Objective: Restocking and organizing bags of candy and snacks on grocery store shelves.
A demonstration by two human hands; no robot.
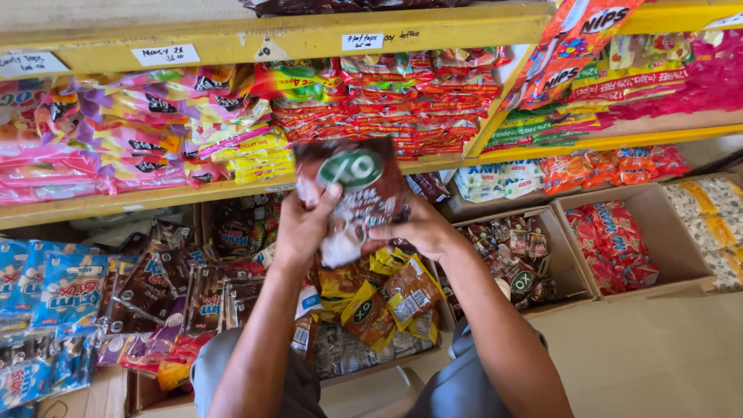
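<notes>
Head view looks down on two bare arms raised before a yellow shelf (pixel 294 37) stacked with bright candy packs. Both hands hold one brown candy bag (pixel 352 190) with a green round mark, lifted above the boxes and tilted slightly. The left hand (pixel 304 224) pinches its left edge, thumb over the front, fingers behind. The right hand (pixel 418 230) grips the lower right corner, fingers curled under the bag. Just below the hands sits an open cardboard box (pixel 364 371) of mixed brown and yellow sachets (pixel 387 298). To the right, another box (pixel 569 267) holds small dark candies, and a further one (pixel 658 224) holds red packs. Blue packs (pixel 46 290) lie at far left. Red packs (pixel 402 108) fill the shelf right behind the bag.
</notes>
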